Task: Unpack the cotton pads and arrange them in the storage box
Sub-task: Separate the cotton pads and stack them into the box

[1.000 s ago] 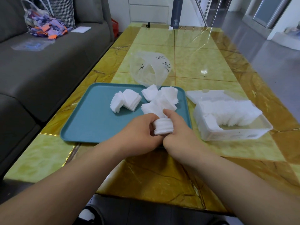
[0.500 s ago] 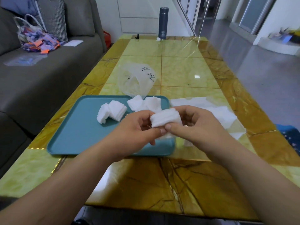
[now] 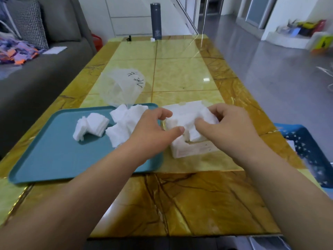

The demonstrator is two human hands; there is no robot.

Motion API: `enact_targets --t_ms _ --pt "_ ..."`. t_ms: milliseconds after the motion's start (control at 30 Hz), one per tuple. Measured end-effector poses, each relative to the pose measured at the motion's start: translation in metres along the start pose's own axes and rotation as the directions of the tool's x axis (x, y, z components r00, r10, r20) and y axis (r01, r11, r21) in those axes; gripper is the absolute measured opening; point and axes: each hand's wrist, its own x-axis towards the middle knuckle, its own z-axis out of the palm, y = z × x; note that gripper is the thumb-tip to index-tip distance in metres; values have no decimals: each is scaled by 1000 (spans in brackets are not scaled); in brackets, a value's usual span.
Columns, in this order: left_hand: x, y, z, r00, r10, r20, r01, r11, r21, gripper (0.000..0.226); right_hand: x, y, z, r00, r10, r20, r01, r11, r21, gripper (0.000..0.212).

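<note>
- Grey sofa (image 3: pixel 36 83), far left, alongside the surface (image 3: pixel 180 74); it carries a houndstooth cushion (image 3: pixel 28 24), a purple-and-orange bundle (image 3: pixel 16 53) and a white sheet of paper (image 3: pixel 55 50).
- Teal tray (image 3: pixel 54 156), on the near-left part of the yellow marbled surface. A fanned stack of cotton pads (image 3: pixel 91 128) lies at its middle. A loose heap of cotton pads (image 3: pixel 124 120) lies at its far right corner, partly hidden by the left hand.
- Translucent plastic bag (image 3: pixel 122 87), just beyond the tray, open mouth toward the sofa. Black brush-like characters mark its side; they cannot be read.
- Dark cylindrical flask (image 3: pixel 156 18), upright at the far end of the surface. It bears a pale emblem too small to read.
- Left hand (image 3: pixel 151 130), reaching across the tray's right rim. Its fingers are curled and narrow; index finger and thumb tip pinch the left end of a row of cotton pads (image 3: pixel 187 121).
- Translucent white storage box (image 3: pixel 191 150), just right of the tray, with its lid (image 3: pixel 183 109) lying behind it. The row of cotton pads sits in the box. A printed label on the near wall is too small to read.
- Right hand (image 3: pixel 227 129), over the box's right half and hiding that end. Its fingers curl closely over the right end of the row, thumb underneath, gripping it.
- Blue perforated basket (image 3: pixel 310 150), beside the surface's right edge, below its level.
</note>
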Motion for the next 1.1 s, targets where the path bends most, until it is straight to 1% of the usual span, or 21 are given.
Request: enact_targets --t_ms 67,133,200,267,400,467,600,733,800,900,1000,1100 --pt "-2 -2 6 1000 -8 9 8 1000 17 56 2 0 -1 999 31 9 -31 998 -59 22" --pt "-1 -6 10 1000 -15 7 15 1000 23 61 5 -1 -1 997 74 1 -74 993 -92 35" --pt "-2 -7 12 1000 -24 15 24 1000 6 65 8 -2 -5 996 91 -14 -92 988 -122 41" --pt "-2 -10 14 999 -27 25 28 1000 -10 66 9 -4 -4 996 94 -7 -94 984 -154 38" --pt "-4 -13 15 1000 -24 6 24 1000 -18 62 12 -8 7 994 92 51 -71 947 -314 31" --pt "-5 -14 16 1000 -27 4 27 999 -30 61 15 -7 14 993 106 56 -77 921 -381 28" --pt "-6 -15 17 1000 -21 6 22 999 -43 63 15 -3 26 990 136 45 -100 878 -468 34" --pt "-7 -16 17 1000 -22 -7 22 999 -29 67 12 -10 31 984 150 97 -69 819 -569 38" --pt "-7 -17 16 1000 -19 -18 19 999 -32 64 9 -13 29 984 130 120 -36 811 -584 33" --pt "-8 -18 15 1000 -1 -20 0 999 -50 53 5 -13 28 985 88 148 12 824 -566 19" --pt "-8 -19 17 1000 11 -17 -12 999 -39 48 4 -13 36 984 73 163 32 825 -564 17" --pt "-7 -20 18 1000 9 -19 -10 999 -34 45 6 -9 43 982 71 174 34 843 -537 19"
